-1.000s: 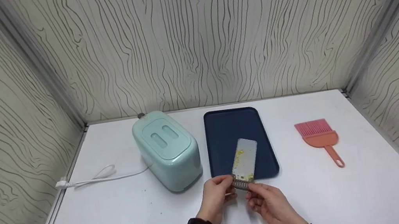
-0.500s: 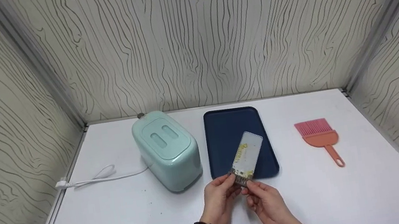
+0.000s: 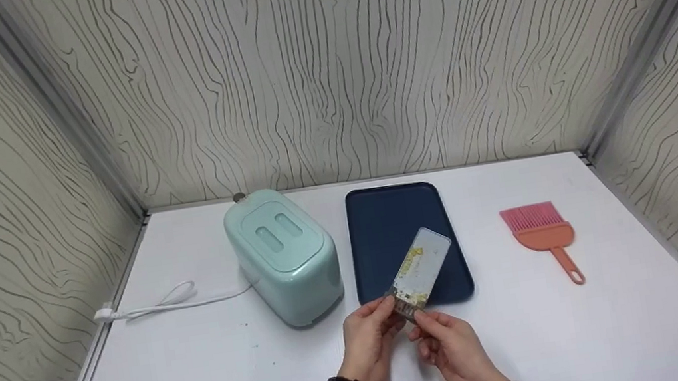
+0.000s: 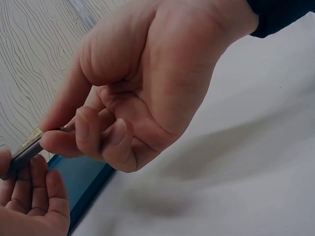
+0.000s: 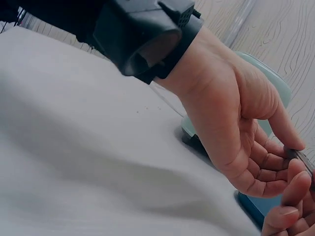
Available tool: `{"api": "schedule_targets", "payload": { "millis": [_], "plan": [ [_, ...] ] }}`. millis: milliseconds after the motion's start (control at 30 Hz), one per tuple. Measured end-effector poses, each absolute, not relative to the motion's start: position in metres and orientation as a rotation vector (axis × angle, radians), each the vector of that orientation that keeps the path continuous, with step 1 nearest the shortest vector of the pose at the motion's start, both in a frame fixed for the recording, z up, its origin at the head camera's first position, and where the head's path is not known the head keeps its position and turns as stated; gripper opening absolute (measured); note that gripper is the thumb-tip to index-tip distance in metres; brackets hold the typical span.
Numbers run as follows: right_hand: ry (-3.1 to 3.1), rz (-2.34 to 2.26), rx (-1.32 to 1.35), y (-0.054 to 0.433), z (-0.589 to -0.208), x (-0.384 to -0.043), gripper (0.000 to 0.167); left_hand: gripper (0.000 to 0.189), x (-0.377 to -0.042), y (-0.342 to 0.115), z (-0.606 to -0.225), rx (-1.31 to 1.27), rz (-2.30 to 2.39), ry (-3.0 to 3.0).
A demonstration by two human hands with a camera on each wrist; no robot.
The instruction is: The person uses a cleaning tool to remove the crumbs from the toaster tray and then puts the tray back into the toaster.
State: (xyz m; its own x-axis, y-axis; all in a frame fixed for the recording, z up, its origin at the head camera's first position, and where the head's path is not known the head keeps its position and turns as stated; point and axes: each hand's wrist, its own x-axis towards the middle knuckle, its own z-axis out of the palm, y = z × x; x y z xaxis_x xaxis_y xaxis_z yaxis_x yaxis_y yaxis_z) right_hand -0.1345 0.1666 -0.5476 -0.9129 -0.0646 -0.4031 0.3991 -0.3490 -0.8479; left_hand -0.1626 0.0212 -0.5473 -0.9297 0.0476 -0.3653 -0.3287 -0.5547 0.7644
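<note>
A flat, pale metal crumb tray (image 3: 425, 265) with yellow crumbs on it is tilted diagonally over the lower part of a dark blue tray (image 3: 383, 217). Its dark slotted end is pinched from one side by my left hand (image 3: 365, 344), between thumb and forefinger. On the other corner of that end, my right hand (image 3: 460, 350) pinches too. In the left wrist view, the crumb tray's edge (image 4: 27, 153) runs between both hands. Only a small piece of the crumb tray (image 5: 304, 160) shows in the right wrist view. A mint-green toaster (image 3: 286, 265) stands to the left.
From the toaster, a white cord (image 3: 194, 301) runs left to a plug (image 3: 106, 314) at the table's left edge. An orange-handled brush (image 3: 546, 239) with pink bristles lies on the right. Small dark specks (image 3: 256, 346) dot the white table in front of the toaster.
The crumb tray has swung clockwise, its far end moving right over the blue tray. Both hands keep their pinch on it, with the right hand shifted slightly left.
</note>
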Motion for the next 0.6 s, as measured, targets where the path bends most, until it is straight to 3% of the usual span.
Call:
{"api": "schedule_targets", "payload": {
  "millis": [600],
  "plan": [
    [1.731, -2.172, 0.385, 0.1691, -0.5464, -0.1368, 0.028, 0.03, -0.1627, 0.0174, -0.544, -0.404, 2.571, 1.377]
  ]
}}
